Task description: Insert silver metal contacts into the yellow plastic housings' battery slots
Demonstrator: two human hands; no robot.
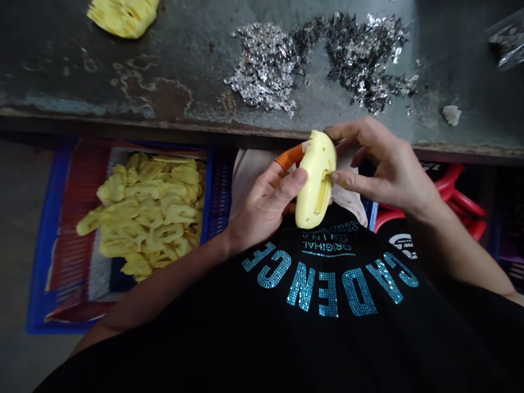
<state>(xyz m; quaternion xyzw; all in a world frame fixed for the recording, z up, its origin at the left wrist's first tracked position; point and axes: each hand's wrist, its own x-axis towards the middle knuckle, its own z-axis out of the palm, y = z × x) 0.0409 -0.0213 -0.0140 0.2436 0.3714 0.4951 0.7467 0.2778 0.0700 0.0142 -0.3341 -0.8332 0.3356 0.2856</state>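
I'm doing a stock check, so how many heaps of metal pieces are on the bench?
2, their edges touching: the left heap and the right heap. A bag, cut off at the picture's right edge, may hide more.

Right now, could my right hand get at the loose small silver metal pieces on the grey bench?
Probably yes: the small silver metal pieces lie uncovered just beyond your right hand, with nothing visible between. That hand is busy at the slotted yellow plastic part, but your left hand grips it.
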